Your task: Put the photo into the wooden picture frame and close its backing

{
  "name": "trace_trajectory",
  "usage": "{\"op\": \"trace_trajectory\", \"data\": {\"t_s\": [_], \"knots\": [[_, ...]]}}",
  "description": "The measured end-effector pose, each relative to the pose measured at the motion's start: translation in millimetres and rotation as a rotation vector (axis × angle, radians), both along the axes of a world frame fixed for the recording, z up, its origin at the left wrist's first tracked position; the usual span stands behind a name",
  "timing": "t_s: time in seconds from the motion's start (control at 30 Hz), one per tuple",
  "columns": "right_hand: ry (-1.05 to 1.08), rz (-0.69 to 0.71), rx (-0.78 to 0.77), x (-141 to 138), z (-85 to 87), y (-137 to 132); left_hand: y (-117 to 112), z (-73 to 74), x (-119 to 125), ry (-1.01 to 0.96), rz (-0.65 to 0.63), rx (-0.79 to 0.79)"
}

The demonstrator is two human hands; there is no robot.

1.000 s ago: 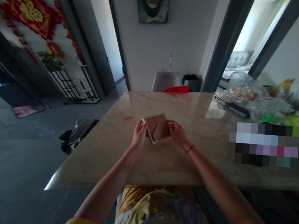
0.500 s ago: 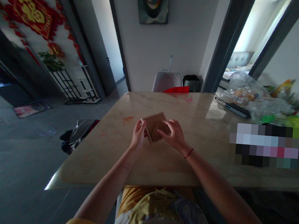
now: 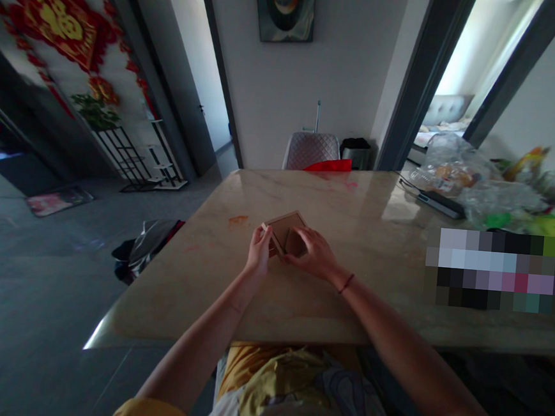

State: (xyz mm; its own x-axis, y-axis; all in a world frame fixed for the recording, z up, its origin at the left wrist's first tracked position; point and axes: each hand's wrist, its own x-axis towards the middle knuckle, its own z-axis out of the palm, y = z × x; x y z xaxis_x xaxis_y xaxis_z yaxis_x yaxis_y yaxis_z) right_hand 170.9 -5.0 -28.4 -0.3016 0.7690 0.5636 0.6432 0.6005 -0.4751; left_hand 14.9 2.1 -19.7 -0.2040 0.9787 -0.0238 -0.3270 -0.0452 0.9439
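Observation:
My left hand (image 3: pixel 259 251) holds the left edge of a small brown square box (image 3: pixel 282 224), with the thumb on top and the other fingers mostly hidden behind. It looks like cardboard or thin wood, with a light rim, and is tilted above the table. Inside its outline a darker angled panel or flap (image 3: pixel 296 243) shows. Around this panel curls my right hand (image 3: pixel 316 254), fingers at its upper edge and thumb at its lower edge. Whether the panel is loose or part of the box, I cannot tell.
The box is over a marble-patterned table (image 3: pixel 203 292). To the right lie a dark elongated device (image 3: pixel 441 203) with a cable, and clear plastic bags (image 3: pixel 453 167). A quilted chair (image 3: pixel 312 150) with a red item (image 3: pixel 329 165) stands at the far edge. A dark bag (image 3: pixel 152 249) lies on the floor at left.
My right hand has moved slightly left and down, and its spread fingers have closed around the angled panel. My left hand keeps its hold on the box, which has tilted a little.

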Motion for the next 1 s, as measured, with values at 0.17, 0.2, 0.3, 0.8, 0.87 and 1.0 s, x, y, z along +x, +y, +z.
{"op": "trace_trajectory", "data": {"t_s": [0.17, 0.2, 0.3, 0.8, 0.87, 1.0], "knots": [[-0.018, 0.013, -0.024, -4, 5.7, -5, 4, -2.8, -1, -0.049, 0.052, -0.098], [-0.004, 0.015, -0.028, -5, 7.0, -5, 4, -2.9, -1, -0.058, 0.062, -0.117], [0.092, 0.009, -0.036, -4, 10.1, -4, 4, -2.2, -1, -0.080, 0.073, -0.133], [0.896, -0.031, -0.425, 32, 2.4, 38, 3, 4.4, -1, -0.122, 0.085, -0.182], [0.924, -0.040, -0.471, 37, -1.4, 44, 2, 5.7, -1, -0.131, 0.087, -0.184], [0.903, -0.026, -0.492, 39, 0.2, 43, 4, 4.7, -2, -0.125, 0.097, -0.185]]}}
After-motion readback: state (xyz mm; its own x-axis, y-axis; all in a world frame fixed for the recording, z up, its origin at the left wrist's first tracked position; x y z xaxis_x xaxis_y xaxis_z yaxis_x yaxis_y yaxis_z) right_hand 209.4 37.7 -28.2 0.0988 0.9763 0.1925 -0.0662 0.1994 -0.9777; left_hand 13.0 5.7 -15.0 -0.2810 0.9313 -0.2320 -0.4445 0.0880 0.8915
